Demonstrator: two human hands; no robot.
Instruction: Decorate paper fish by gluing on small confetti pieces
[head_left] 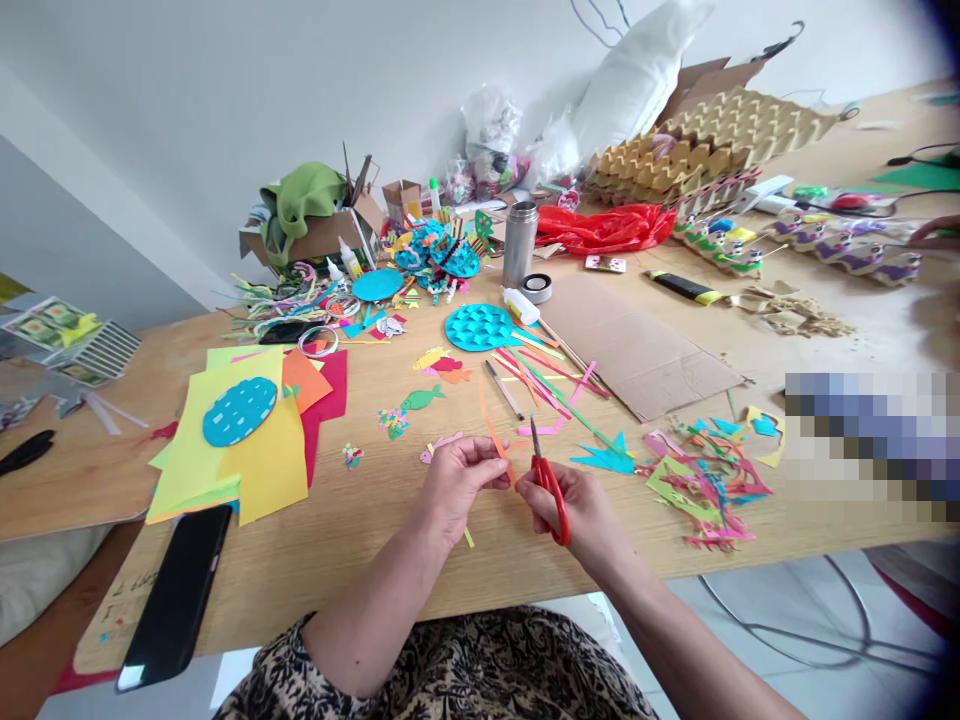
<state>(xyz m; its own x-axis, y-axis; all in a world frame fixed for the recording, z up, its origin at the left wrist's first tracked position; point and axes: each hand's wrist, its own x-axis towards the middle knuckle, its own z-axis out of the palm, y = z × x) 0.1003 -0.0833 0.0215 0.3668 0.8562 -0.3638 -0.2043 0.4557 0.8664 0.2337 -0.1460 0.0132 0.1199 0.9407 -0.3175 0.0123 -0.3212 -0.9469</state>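
Between thumb and fingers, my left hand pinches a narrow orange paper strip that curves up and away. Close to its right, my right hand holds red-handled scissors, their blades pointing away from me and looking closed. The fingertips of my right hand are near the lower end of the strip; whether they grip it is hard to tell. Beyond my hands lie a pen, colored paper strips and a blue scalloped paper piece. Small paper fish lie to the left.
Stacked colored paper and a black phone are at the left. Paper scraps, cardboard and a cutter lie to the right. A metal bottle stands farther back. Another person's hand shows at the right edge.
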